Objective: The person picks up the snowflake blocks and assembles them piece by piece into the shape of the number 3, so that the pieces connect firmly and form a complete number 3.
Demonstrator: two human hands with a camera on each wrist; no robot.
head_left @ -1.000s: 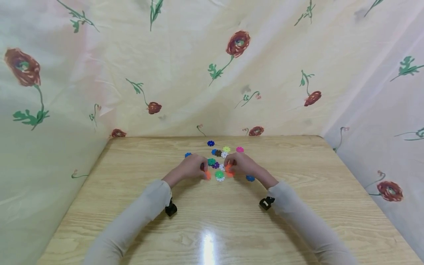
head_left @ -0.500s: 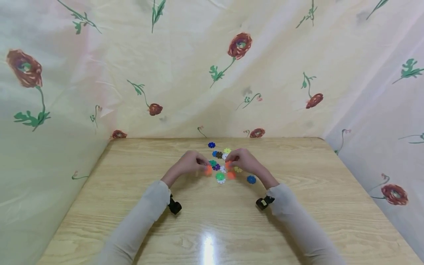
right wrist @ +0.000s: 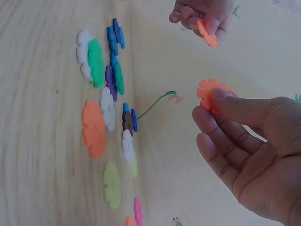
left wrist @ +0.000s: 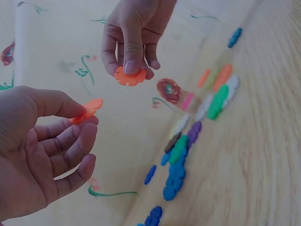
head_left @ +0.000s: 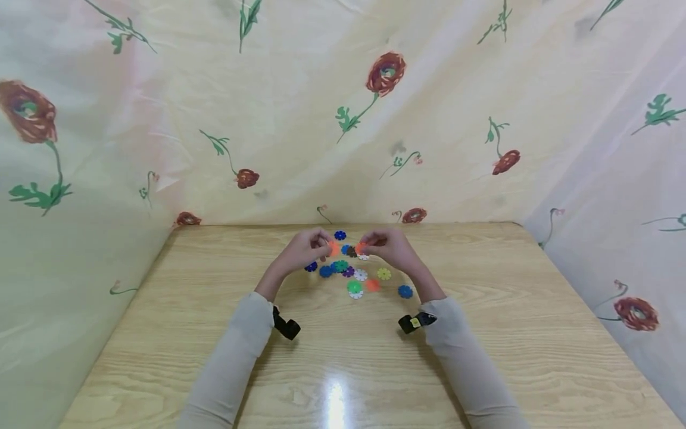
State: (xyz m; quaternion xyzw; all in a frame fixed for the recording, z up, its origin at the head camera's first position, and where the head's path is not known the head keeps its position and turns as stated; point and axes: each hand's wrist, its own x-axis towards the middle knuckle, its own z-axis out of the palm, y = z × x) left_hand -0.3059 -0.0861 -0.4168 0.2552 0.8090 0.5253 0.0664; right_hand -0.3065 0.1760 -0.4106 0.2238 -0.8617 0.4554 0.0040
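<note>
1. Nearest to me, the person's left sleeve (head_left: pixel 230 357) and right sleeve (head_left: pixel 471 363) reach forward over the wooden table (head_left: pixel 482 268), a small black camera at each wrist

2. Beyond them a bright green disc (head_left: pixel 354 286) lies partly over a white one, with a loose orange disc (head_left: pixel 372 285) just to its right and a blue disc (head_left: pixel 405 291) farther right

3. A little deeper sit a yellow disc (head_left: pixel 383 274), a purple disc (head_left: pixel 348 271) and a darker green disc (head_left: pixel 341 266)

4. Raised over that spread, the left hand (left wrist: pixel 28 155) pinches the left orange disc (left wrist: pixel 92 106) between thumb and forefinger, its other fingers loosely bent; the disc juts from the fingertips on the inner side, toward the other hand

5. The right hand (right wrist: pixel 261 165) pinches the right orange disc (right wrist: pixel 207 93) likewise, thumb across its face, the free rim pointing inward

6. What matters most, I judge, is the gap: the two held discs are near but apart, round with no long axis, and seemingly turned at an angle to each other; neither hand looks clearly closer to the middle

7. Farther back lie a brown disc (head_left: pixel 351 251) and a dark blue disc (head_left: pixel 340 235), then the flowered curtain (head_left: pixel 289 119)
</note>
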